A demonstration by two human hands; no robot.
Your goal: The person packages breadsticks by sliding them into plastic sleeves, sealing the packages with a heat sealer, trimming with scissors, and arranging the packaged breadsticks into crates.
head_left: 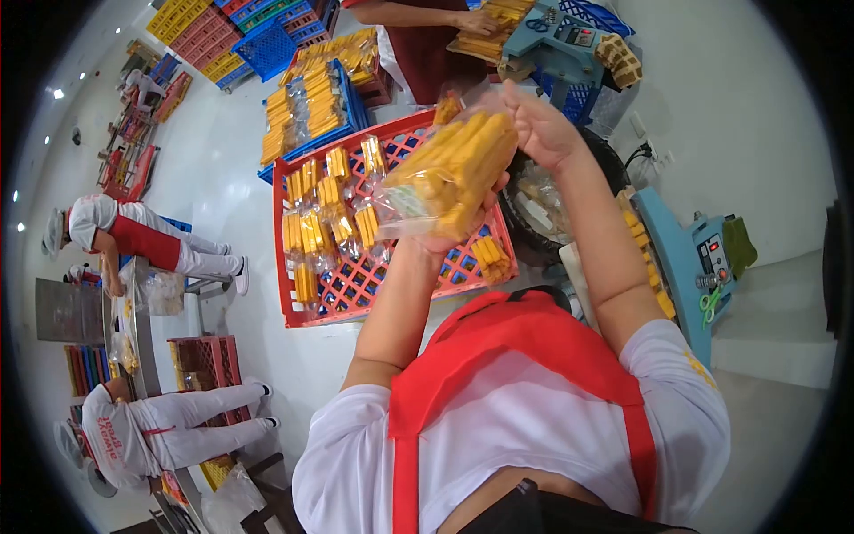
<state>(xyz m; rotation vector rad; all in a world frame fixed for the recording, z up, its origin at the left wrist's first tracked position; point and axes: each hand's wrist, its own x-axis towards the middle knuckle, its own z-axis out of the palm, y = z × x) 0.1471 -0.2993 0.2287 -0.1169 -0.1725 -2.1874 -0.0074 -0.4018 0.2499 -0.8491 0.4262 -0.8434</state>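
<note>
So, fingers first: a clear bag of yellow sticks [463, 165] is cradled by the left hand [436, 240], with the fingers wrapped around from underneath. The right hand [544, 133] is held up right beside the bag's far right end; whether any film is being pinched there can't be told from this angle. The bag's long axis is slanted, near left to far right, so that far end is pointed toward the right fingers, and the right hand is clearly the nearer one to it.

The whole bag is held above a red crate [283, 258], where small packs [316, 231] are spread over the lattice bottom. Just right of that, some clear plastic [543, 200] is kept in a black bin [527, 252]. Further right, green scissors [709, 305] are parked on a blue machine [680, 258].
</note>
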